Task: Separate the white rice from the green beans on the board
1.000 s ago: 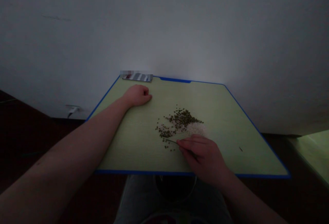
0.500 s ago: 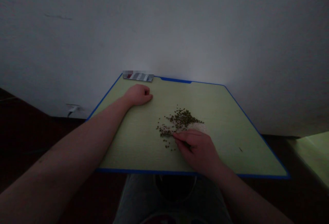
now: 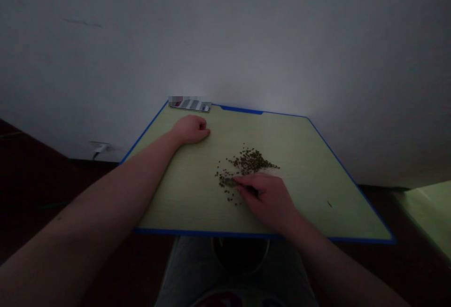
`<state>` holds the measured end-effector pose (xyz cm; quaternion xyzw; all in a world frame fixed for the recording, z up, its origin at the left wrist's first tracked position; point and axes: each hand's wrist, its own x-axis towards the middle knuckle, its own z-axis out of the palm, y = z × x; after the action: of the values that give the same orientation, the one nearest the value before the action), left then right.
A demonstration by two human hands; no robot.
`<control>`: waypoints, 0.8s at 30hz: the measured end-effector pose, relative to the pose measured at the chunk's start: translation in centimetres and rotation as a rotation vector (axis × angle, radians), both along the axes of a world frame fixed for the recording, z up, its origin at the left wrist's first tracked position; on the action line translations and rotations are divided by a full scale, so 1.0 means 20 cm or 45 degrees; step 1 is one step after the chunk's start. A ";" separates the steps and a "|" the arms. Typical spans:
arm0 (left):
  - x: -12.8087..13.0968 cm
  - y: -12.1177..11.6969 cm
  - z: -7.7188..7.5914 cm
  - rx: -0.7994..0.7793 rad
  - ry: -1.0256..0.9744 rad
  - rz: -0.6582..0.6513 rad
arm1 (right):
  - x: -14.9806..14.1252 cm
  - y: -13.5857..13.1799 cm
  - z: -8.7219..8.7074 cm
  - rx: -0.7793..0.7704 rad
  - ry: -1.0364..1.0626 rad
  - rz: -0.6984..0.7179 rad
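Small dark green beans [image 3: 254, 160], much like mung beans, lie scattered on the middle of the pale table [image 3: 299, 147]. My right hand [image 3: 268, 196] rests over their near side, thumb and forefinger pinched together. At those fingertips a small greyish piece shows, blurred, and I cannot make out what it is. Partly hidden behind the same hand is a patch of pale, fine grains [image 3: 272, 171]. My left hand [image 3: 191, 129] lies on the far left of the table in a loose fist, with nothing visible in it.
A phone-like flat object [image 3: 190, 105] lies at the far left corner, near the wall [image 3: 246, 39]. Blue edging [image 3: 211, 233] borders the table. Below the front edge, between my legs, is a dark round container [image 3: 239, 256]. A thin dark sliver [image 3: 329, 204] lies at the right.
My right hand has shifted slightly left and away from me, and the greyish piece at its fingertips shows more among the beans. My left hand stays in place.
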<state>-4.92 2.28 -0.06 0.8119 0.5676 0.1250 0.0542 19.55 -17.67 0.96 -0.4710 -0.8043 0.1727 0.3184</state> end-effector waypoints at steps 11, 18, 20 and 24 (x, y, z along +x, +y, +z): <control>0.00 0.02 -0.02 0.021 0.022 0.002 | -0.03 0.02 0.01 -0.121 0.012 0.070; 0.00 0.01 -0.01 0.019 0.011 0.013 | 0.00 -0.02 0.01 -0.190 0.032 0.114; 0.00 0.00 0.00 0.019 0.017 0.007 | 0.02 -0.01 0.03 -0.206 0.032 0.112; 0.00 0.01 0.00 0.029 0.021 -0.001 | 0.01 0.05 0.12 -0.217 0.104 0.152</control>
<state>-4.88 2.39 -0.10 0.8138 0.5661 0.1246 0.0403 19.77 -16.60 3.45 -0.4404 -0.7996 0.2781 0.2988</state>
